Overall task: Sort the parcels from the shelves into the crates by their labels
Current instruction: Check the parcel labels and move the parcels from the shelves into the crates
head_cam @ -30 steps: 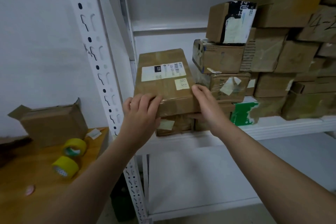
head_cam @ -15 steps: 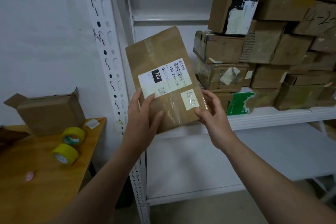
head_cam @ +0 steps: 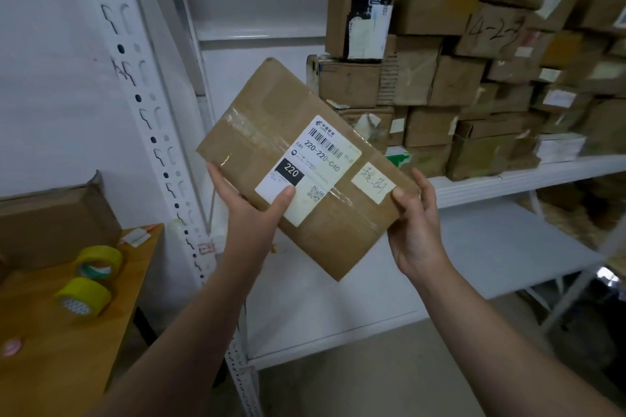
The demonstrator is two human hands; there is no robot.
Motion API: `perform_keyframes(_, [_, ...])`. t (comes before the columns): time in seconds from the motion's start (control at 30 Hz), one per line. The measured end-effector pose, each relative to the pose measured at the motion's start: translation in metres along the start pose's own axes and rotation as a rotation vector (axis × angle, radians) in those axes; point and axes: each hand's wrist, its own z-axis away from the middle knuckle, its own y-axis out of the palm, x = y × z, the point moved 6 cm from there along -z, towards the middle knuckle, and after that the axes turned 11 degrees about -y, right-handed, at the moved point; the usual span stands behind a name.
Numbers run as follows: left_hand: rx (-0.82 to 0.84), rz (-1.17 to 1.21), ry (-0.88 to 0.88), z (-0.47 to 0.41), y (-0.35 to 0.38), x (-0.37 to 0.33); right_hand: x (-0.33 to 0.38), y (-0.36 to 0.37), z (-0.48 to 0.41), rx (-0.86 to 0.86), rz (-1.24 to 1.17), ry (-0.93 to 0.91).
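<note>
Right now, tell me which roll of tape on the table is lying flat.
The farther roll, nearer the wall, lies flat, hole facing up. The nearer roll is tipped on its side, core facing the camera.

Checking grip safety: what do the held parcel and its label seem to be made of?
The parcel looks like matte brown corrugated cardboard, with glossy clear tape strips reflecting light. Its shipping label seems to be white printed paper, partly under the tape.
</note>
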Motion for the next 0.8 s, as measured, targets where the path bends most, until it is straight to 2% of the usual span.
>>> perform_keyframes(0.13, [-0.013,0.165,-0.069,0.032,0.031,0.009,0.021,-0.028,0.024,0.028,0.097,0.046])
perform_keyframes(0.23, [-0.033,0.173,-0.067,0.061,0.061,0.018,0.022,-0.053,0.058,0.134,0.264,0.068])
perform_keyframes(0.3, [-0.043,0.146,-0.075,0.078,0.078,0.023,0.028,-0.073,0.072,0.102,0.265,0.047])
perform_keyframes(0.37, [-0.111,0.045,-0.104,0.093,0.085,0.027,0.045,-0.092,0.074,0.052,0.288,-0.012])
perform_keyframes(0.43, [-0.2,-0.182,-0.152,0.103,0.087,0.032,0.065,-0.111,0.071,0.014,0.336,-0.057])
perform_keyframes(0.53, [-0.208,-0.432,-0.156,0.112,0.093,0.039,0.087,-0.136,0.071,0.03,0.44,-0.107])
perform_keyframes(0.63, [-0.152,-0.417,-0.126,0.121,0.102,0.044,0.102,-0.155,0.073,0.028,0.549,-0.144])
perform_keyframes(0.8, [-0.182,-0.445,-0.164,0.14,0.111,0.052,0.117,-0.185,0.079,-0.019,0.701,-0.235])
